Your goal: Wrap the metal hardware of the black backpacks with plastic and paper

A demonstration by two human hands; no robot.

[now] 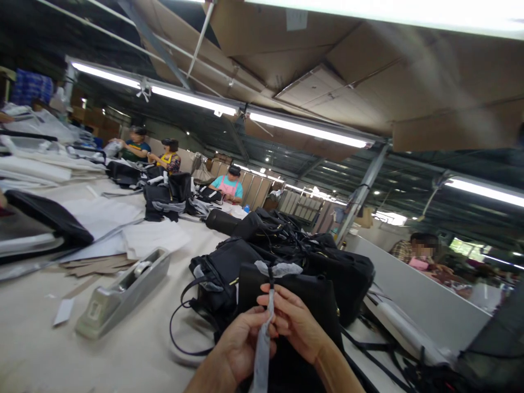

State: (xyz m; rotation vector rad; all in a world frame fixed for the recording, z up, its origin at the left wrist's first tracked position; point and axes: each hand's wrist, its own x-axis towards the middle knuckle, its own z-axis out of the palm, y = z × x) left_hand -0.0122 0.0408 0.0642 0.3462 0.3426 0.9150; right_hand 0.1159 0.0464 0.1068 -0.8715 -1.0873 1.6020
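Note:
A black bag lies in front of me at the table's near side. Both hands meet over it around a strap wrapped in whitish translucent film. My left hand is closed on the wrapped strap from the left. My right hand pinches the same strap a little higher, fingertips close to the left hand's. More whitish wrapping shows across the bag's top, above the fingers. Just left of the bag is another black bag with a thin looped strap on the table.
A grey tape dispenser stands to the left on the pale table, near brown card pieces and white sheets. Black bags are heaped behind. Several people work farther back. A metal post rises at right.

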